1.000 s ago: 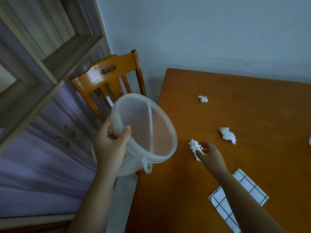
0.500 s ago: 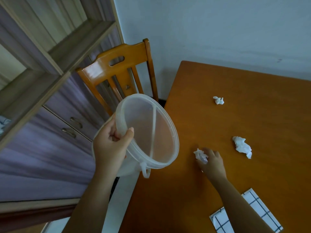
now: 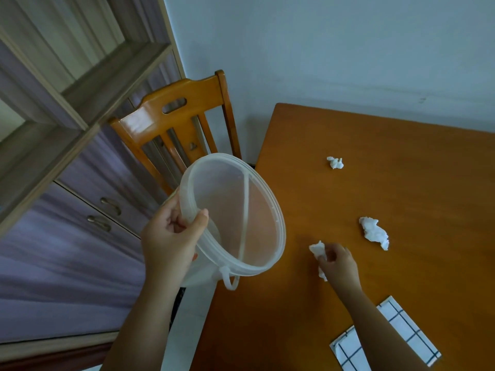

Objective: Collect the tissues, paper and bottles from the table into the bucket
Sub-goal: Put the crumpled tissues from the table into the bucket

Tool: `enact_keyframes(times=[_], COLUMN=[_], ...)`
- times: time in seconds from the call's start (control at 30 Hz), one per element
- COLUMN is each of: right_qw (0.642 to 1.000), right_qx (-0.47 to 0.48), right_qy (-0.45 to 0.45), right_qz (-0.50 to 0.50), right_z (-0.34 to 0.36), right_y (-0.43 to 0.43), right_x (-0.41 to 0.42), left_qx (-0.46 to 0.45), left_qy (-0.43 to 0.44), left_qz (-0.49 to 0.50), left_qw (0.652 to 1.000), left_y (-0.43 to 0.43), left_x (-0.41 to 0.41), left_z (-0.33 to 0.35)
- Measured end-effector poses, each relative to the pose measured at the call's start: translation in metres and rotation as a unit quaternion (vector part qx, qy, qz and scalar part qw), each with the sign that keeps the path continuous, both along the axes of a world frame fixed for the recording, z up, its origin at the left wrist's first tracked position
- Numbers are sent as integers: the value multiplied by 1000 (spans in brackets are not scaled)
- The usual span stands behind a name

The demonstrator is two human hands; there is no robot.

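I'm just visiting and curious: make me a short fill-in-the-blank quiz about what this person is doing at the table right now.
1. The left hand holds the translucent bucket by its ____.
2. The right hand has its fingers closed on a crumpled ____.
3. Apart from that one, ____ crumpled tissues lie loose on the table.
4. The wooden chair stands on the ____ side of the table.

Missing words: rim; tissue; two; left

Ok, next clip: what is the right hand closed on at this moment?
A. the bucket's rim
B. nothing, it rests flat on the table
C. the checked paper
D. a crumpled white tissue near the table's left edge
D: the right hand has its fingers curled around a crumpled tissue, while the left hand holds the bucket rim.
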State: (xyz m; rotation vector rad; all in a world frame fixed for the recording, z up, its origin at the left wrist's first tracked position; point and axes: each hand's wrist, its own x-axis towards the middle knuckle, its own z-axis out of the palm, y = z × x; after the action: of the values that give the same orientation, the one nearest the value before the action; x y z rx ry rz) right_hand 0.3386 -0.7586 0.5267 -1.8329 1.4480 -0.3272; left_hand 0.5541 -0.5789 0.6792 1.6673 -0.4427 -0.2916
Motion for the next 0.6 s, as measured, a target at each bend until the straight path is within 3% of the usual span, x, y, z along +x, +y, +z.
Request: enact_keyframes(times=[0.33,0.6], right_qw=[982,943], right_qx=[-62,-92], right_qy=[-170,-319], right_qz=[-51,19], right_z=[90,169], right_y=[10,24], right_x=[-3,20], left_qx=[-21,-57], left_qy=[14,-3], left_qz=[-24,-91], left_qw=[999,994], left_y=[17,8], left_x=[0,-10], left_z=[7,14])
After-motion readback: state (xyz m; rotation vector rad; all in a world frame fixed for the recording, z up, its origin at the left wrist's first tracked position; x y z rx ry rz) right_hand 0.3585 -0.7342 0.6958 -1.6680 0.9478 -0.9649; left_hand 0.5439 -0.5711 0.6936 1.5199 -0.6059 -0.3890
